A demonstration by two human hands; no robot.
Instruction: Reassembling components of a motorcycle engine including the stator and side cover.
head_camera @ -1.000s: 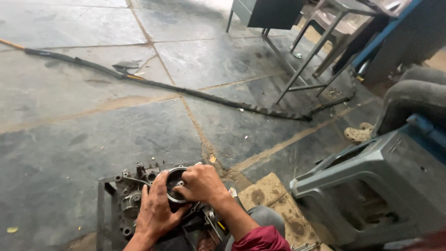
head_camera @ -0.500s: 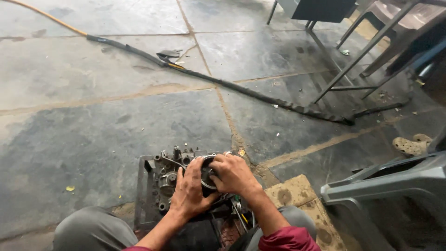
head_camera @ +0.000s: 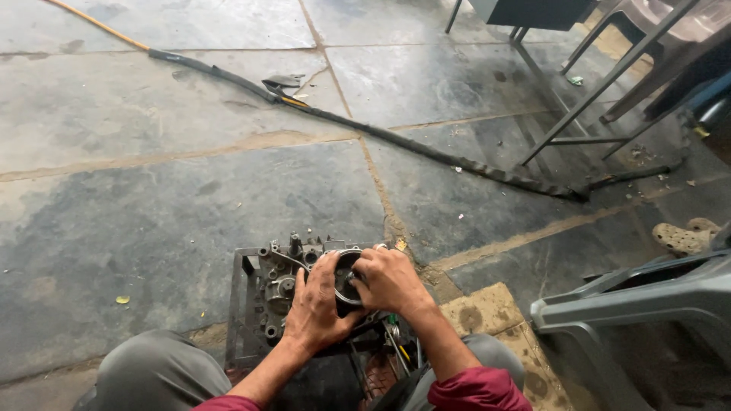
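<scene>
Seated low over an engine casing [head_camera: 285, 293], grey cast metal with studs and small gears, resting in a dark metal tray [head_camera: 237, 304] on the stone floor [head_camera: 190, 198]. Left hand [head_camera: 316, 308] wrapped around the near side of a round metal ring [head_camera: 346, 278], probably a piston or bearing sleeve; hard to tell at this angle. Right hand [head_camera: 388, 278] closed over the ring's right side, fingers curled on its rim. Both hands grasping, none released. Ring seated at the casing's right end, touching it.

Recommended for the step in hand: keep pressure even from both sides, hold the ring square to its bore, avoid rocking. Casing steadied by the tray; knees close either side. Long black hose [head_camera: 426, 148] well apart on the floor, grey plastic chair [head_camera: 647, 312] near at right.
</scene>
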